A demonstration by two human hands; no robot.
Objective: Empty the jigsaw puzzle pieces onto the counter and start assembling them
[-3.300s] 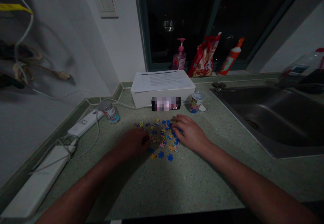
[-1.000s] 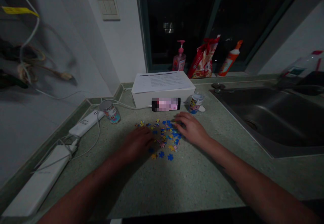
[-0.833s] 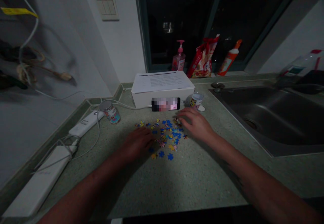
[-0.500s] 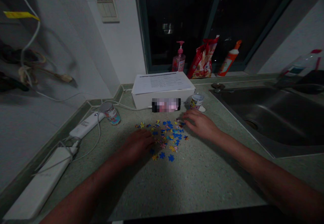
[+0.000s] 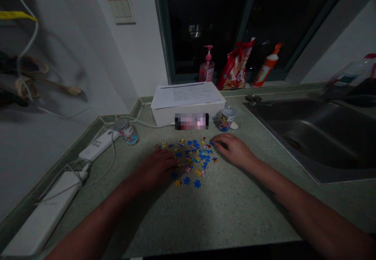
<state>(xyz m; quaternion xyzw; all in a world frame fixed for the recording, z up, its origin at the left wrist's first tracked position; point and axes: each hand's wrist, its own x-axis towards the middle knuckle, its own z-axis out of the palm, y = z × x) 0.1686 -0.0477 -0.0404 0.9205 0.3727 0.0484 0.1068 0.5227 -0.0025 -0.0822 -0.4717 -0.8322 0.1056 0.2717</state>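
Many small jigsaw puzzle pieces (image 5: 202,157), blue, yellow and pink, lie loosely spread on the counter between my hands. At the right edge of the spread, the fingertips of my right hand (image 5: 233,148) are bent down onto a blue puzzle piece (image 5: 212,143), with thumb and fingers close around it. On the left, my left hand (image 5: 158,166) rests palm down beside the pieces, fingers stretched toward them, with nothing visible in it. Its fingertips partly cover the nearest pieces. Behind my right hand stands a printed can (image 5: 226,119) with a clear top.
A white box (image 5: 188,113) with a printed sheet on top stands at the back, a phone (image 5: 192,121) propped against it. Another can (image 5: 126,131) and white power strips (image 5: 53,209) with cables lie left. A steel sink (image 5: 317,134) is at right; bottles and a red bag (image 5: 235,66) line the windowsill.
My right hand has lowered, its fingers curling down to a blue piece at the edge of the spread. My left hand has stayed almost in place. The view has shifted slightly.
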